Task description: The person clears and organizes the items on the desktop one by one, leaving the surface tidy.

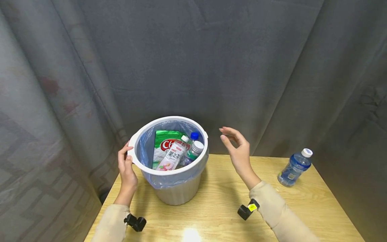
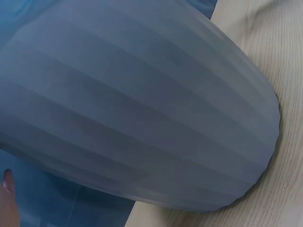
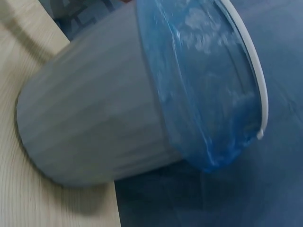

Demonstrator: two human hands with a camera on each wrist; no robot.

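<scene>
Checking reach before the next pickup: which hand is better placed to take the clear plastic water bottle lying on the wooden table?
Probably the right hand: open, free, nearer the clear plastic water bottle. The left hand holds the white bin's rim.

A white ribbed bin (image 1: 178,188) lined with a blue bag (image 1: 145,148) stands upright on the desk's (image 1: 226,215) left part, holding 3 bottles and a green packet (image 1: 164,144).

Ribbed grey bin (image 3: 94,123) on wooden table (image 3: 28,189); blue liner (image 3: 199,90) folded under white rim (image 3: 251,71)
</scene>
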